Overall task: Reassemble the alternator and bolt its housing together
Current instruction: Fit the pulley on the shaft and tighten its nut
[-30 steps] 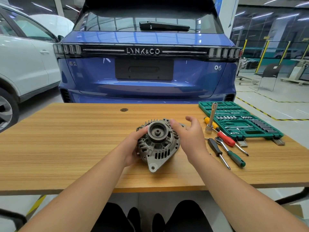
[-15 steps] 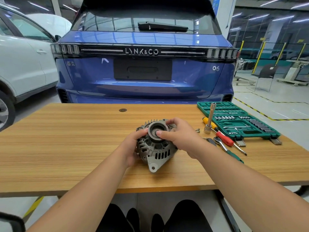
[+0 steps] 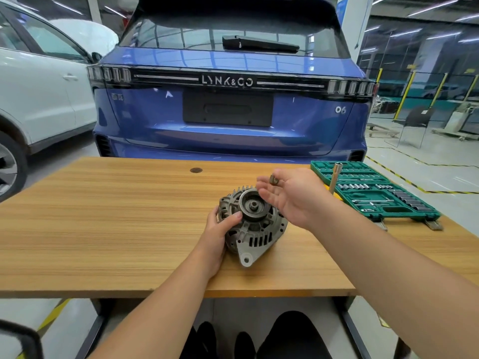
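A grey alternator stands on the wooden table with its pulley facing me and a mounting ear pointing at the near edge. My left hand grips its left side, thumb resting on the pulley rim. My right hand hovers just right of and above the pulley, palm turned left. It pinches a small dark nut between thumb and fingertip. The alternator's right edge is partly hidden behind this hand.
A green socket set case lies open at the table's right end, with a metal socket driver standing upright beside it. Behind the table is a blue car, with a white car to the left. My knees are under the table.
My right hand has left the pulley hub and risen up and to the right, now with a small nut in its fingertips. My left hand stays on the alternator.
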A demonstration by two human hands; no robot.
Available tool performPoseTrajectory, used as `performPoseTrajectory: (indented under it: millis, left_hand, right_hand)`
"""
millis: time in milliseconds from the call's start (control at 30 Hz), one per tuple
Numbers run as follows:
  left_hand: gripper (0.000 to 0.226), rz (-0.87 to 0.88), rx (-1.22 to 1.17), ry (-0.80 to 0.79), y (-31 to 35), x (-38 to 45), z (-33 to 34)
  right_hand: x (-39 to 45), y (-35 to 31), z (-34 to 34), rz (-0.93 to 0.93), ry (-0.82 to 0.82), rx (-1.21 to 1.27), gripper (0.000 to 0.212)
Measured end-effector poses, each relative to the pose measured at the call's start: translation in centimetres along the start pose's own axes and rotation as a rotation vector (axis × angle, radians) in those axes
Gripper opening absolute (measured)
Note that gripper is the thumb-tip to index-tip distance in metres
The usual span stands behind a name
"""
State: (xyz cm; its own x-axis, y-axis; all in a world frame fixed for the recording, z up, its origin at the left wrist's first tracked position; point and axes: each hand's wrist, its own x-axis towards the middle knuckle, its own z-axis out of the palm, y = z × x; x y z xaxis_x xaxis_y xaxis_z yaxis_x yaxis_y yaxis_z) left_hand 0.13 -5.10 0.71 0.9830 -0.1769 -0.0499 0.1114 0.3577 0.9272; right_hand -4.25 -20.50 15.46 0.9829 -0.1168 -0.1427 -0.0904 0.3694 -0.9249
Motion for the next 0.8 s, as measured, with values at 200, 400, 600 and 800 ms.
performPoseTrajectory:
  millis: [200, 400, 600, 800]
  left_hand:
    - [0.112, 0.028, 0.036, 0.011, -0.6, 0.2, -0.3]
    - [0.109, 0.058, 0.063, 0.026, -0.8, 0.2, -0.2]
    - [0.102, 0.077, 0.093, 0.036, -0.8, 0.0, -0.2]
    - [0.103, 0.071, 0.098, 0.033, -0.8, 0.0, -0.4]
  right_hand:
    - [0.1, 0.4, -0.4, -0.222, 0.004, -0.896, 0.027]
    - [0.4, -0.1, -0.3, -0.584, -0.192, -1.732, 0.039]
    - [0.2, -1.0, 0.6, -0.727, -0.436, -2.138, 0.019]
    - [0.5, -1.3, 2.9, -0.696, -0.513, -2.389, 0.013]
